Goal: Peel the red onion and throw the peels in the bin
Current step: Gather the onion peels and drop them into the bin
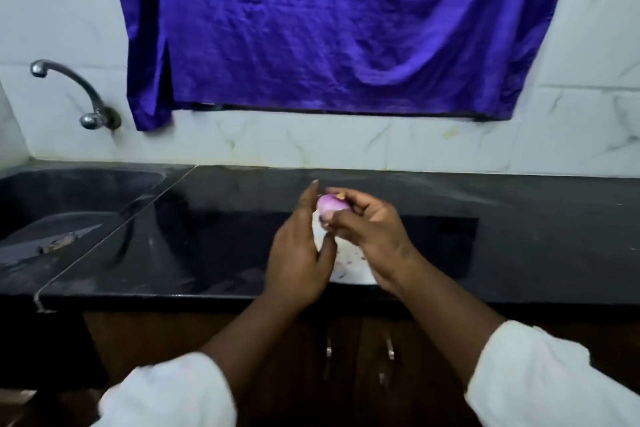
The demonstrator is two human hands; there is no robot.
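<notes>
Above the glossy black stone bench (502, 253), the right grip (374, 232) curls round the small, part-peeled red onion (331, 205); the left grip (298, 253) lies straight-fingered against it. Light, firm, probably slick: pinch loose skin at its tip.

Grips the red onion (330, 206) at frame centre in the right hand (374, 229), above a black counter (519, 236). Holds the left hand (298, 253) just beside it, straight-fingered. Shows a white surface (349, 274) flecked with scraps below the hands, a dark sink (69, 204) and tap (69, 90) at left, and a blue cloth (329, 28) across the top.
</notes>
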